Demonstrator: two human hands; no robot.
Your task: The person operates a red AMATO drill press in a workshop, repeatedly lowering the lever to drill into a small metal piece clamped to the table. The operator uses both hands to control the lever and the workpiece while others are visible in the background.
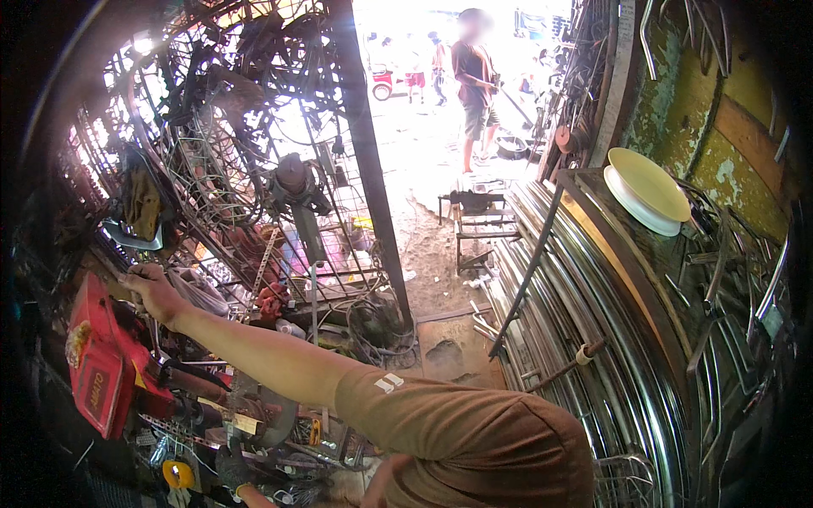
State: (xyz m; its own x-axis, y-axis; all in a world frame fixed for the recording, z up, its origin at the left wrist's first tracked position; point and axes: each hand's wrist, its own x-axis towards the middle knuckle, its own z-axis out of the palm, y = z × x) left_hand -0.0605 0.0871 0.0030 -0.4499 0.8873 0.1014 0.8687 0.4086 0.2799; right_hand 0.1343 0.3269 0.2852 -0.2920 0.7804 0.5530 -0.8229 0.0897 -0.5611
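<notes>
My right arm in a brown sleeve stretches across to the left. At its end my bare right hand (155, 295) is closed round the handle of a red power saw (106, 368), apparently a cut-off saw. Low in the picture, my left hand (233, 468) wears a dark glove with a yellowish edge at the wrist. It is down among the metal parts beside the saw; its fingers are too dark to make out. A yellow tape measure (178, 474) lies close to that glove.
Long shiny metal pipes (584, 339) run along the right. A pale yellow and white round basin (648, 190) sits above them. A metal grille (339, 203) hung with tangled rods and cables stands left. A bench vise (476, 201) and a person (476, 80) are toward the bright doorway.
</notes>
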